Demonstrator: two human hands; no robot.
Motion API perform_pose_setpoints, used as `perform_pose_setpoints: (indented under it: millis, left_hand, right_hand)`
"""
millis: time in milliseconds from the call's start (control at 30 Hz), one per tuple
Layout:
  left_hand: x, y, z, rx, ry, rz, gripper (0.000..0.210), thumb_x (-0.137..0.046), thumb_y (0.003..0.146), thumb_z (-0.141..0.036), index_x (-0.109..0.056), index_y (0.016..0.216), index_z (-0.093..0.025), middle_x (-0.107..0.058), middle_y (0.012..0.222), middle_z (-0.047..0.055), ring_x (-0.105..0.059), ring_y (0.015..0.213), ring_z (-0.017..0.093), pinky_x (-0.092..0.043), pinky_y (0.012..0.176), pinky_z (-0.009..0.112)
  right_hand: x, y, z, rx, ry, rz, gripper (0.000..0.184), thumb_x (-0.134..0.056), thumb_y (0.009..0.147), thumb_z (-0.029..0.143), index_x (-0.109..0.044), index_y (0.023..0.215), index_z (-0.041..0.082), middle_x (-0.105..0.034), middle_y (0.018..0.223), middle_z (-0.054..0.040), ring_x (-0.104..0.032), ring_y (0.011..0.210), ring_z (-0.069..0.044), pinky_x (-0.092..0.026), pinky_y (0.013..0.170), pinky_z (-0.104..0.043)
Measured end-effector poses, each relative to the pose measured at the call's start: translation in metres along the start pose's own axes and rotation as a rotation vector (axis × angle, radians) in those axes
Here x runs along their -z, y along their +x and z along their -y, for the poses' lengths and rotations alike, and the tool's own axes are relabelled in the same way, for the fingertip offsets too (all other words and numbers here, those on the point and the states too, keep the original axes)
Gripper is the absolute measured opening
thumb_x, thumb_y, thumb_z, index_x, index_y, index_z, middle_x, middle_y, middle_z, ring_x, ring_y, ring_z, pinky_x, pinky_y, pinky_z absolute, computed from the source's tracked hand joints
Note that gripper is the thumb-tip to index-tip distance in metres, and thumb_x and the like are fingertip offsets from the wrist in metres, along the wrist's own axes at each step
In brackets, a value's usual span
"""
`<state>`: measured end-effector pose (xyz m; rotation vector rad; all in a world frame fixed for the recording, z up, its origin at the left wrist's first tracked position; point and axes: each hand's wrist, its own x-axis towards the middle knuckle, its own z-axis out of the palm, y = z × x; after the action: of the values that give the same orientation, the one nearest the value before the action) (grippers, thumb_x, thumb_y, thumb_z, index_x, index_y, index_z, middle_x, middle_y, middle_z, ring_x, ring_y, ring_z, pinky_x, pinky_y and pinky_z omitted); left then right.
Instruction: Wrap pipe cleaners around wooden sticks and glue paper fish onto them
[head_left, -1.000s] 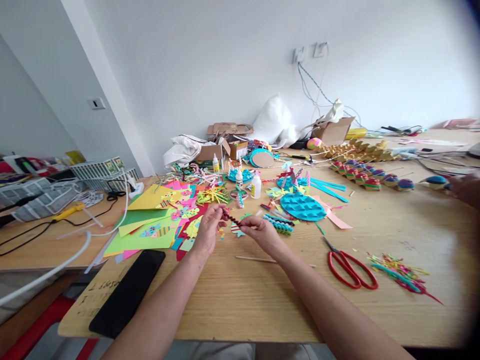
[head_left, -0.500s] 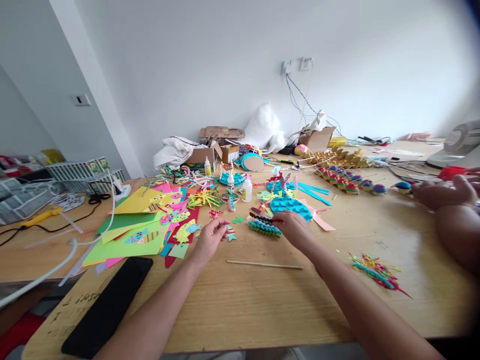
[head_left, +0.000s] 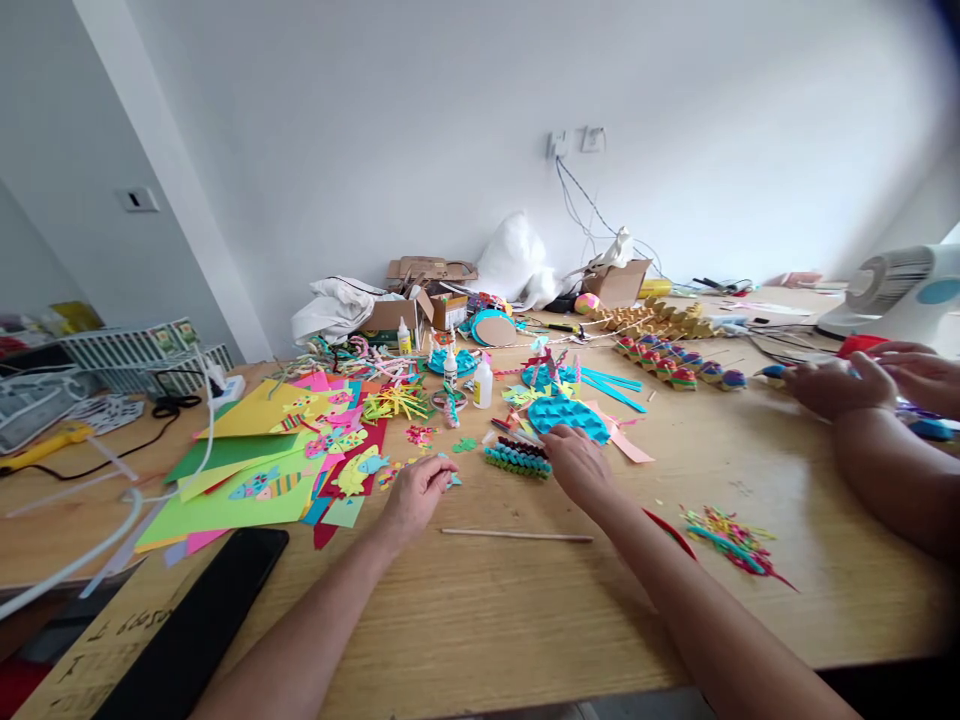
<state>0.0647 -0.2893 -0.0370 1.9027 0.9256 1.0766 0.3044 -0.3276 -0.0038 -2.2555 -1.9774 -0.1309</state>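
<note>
My left hand (head_left: 421, 490) hovers just above the table with thumb and fingertips pinched together; whatever is between them is hidden. Small paper fish cut-outs (head_left: 370, 461) lie to its left, and a bit of blue paper shows by its fingertips. My right hand (head_left: 576, 462) has its fingers closed at the right end of a row of fuzzy twisted pipe-cleaner strips (head_left: 516, 458), brown, blue and green. The fingertips are partly hidden. A blue bumpy oval piece (head_left: 566, 418) sits just behind that hand. Nearer to me lies a thin wooden stick (head_left: 517, 536).
Coloured paper sheets (head_left: 247, 500) and a black phone-like slab (head_left: 202, 620) are at left. Glue bottles (head_left: 483, 385) stand mid-table. Yellow and red scraps (head_left: 731, 540) lie at right, with a red strip (head_left: 670, 533) by my forearm. Another person's hands (head_left: 847, 385) work at far right.
My view has turned slightly right. The red strip beside my right forearm now shows more. Both hands stay at nearly the same places on the table.
</note>
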Motion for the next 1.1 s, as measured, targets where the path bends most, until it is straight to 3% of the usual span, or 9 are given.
perform_pose_setpoints:
  millis: [100,233,433,600,767,833,933,1100]
  left_hand:
    - [0.004,0.003,0.0,0.06,-0.084,-0.076,0.018,-0.051,0.073,-0.026,-0.064,0.083,-0.019,-0.061,0.069,0.003,-0.054,0.058,0.012,-0.042,0.053,0.021]
    - [0.007,0.006,0.003,0.094,-0.171,-0.169,0.018,-0.053,0.071,-0.028,-0.062,0.082,-0.017,-0.057,0.064,0.0,-0.052,0.054,0.01,-0.041,0.05,0.019]
    - [0.008,0.005,0.006,0.082,-0.131,-0.15,0.017,-0.052,0.071,-0.026,-0.062,0.081,-0.017,-0.056,0.065,0.0,-0.051,0.054,0.009,-0.042,0.049,0.019]
    - [0.01,0.006,0.008,0.068,-0.149,-0.186,0.017,-0.052,0.071,-0.027,-0.061,0.082,-0.018,-0.056,0.066,0.0,-0.051,0.054,0.009,-0.043,0.05,0.019]
    - [0.006,0.006,0.006,0.084,-0.188,-0.154,0.015,-0.054,0.068,-0.026,-0.061,0.078,-0.017,-0.054,0.062,-0.001,-0.049,0.05,0.009,-0.04,0.047,0.019]
    - [0.004,0.005,0.004,0.088,-0.199,-0.137,0.014,-0.054,0.068,-0.025,-0.061,0.077,-0.017,-0.054,0.062,-0.001,-0.049,0.05,0.009,-0.04,0.046,0.019]
    - [0.001,0.003,0.001,0.079,-0.196,-0.127,0.014,-0.054,0.068,-0.025,-0.062,0.077,-0.018,-0.054,0.063,-0.001,-0.05,0.05,0.009,-0.04,0.047,0.019]
    - [0.0,0.002,0.003,0.06,-0.159,-0.123,0.016,-0.052,0.07,-0.024,-0.062,0.079,-0.018,-0.056,0.064,0.0,-0.05,0.051,0.009,-0.041,0.048,0.019]
  right_hand:
    - [0.01,-0.018,0.011,0.107,0.053,0.029,0.025,-0.038,0.083,0.021,-0.062,0.084,0.02,-0.061,0.09,-0.0066,-0.055,0.081,-0.018,-0.031,0.061,-0.024]
    - [0.006,-0.047,0.026,0.365,0.144,0.271,0.012,-0.051,0.072,0.018,-0.062,0.075,0.02,-0.063,0.08,-0.0032,-0.057,0.07,-0.015,-0.03,0.052,-0.022]
    - [-0.002,-0.066,0.04,0.393,-0.009,0.228,0.022,-0.04,0.075,0.01,-0.06,0.08,0.016,-0.063,0.083,-0.0092,-0.06,0.069,-0.02,-0.03,0.052,-0.025]
    - [0.021,-0.068,0.028,0.153,0.084,0.125,0.02,-0.038,0.079,0.018,-0.058,0.078,0.018,-0.065,0.076,-0.0067,-0.059,0.067,-0.018,-0.028,0.051,-0.025]
    - [0.032,-0.06,-0.031,-0.244,0.019,0.039,0.023,-0.035,0.08,0.023,-0.057,0.088,0.018,-0.065,0.08,-0.0098,-0.059,0.069,-0.021,-0.027,0.05,-0.026]
    - [0.029,-0.055,-0.055,-0.342,-0.029,0.077,0.027,-0.034,0.081,0.023,-0.056,0.094,0.017,-0.065,0.084,-0.0125,-0.059,0.072,-0.023,-0.028,0.05,-0.027]
    - [0.023,-0.05,-0.076,-0.387,-0.058,0.14,0.028,-0.035,0.079,0.02,-0.056,0.097,0.015,-0.065,0.09,-0.0143,-0.06,0.077,-0.024,-0.03,0.051,-0.027]
    - [0.014,-0.044,-0.078,-0.389,-0.07,0.191,0.028,-0.035,0.077,0.016,-0.059,0.092,0.013,-0.064,0.09,-0.0159,-0.061,0.078,-0.026,-0.033,0.051,-0.027]
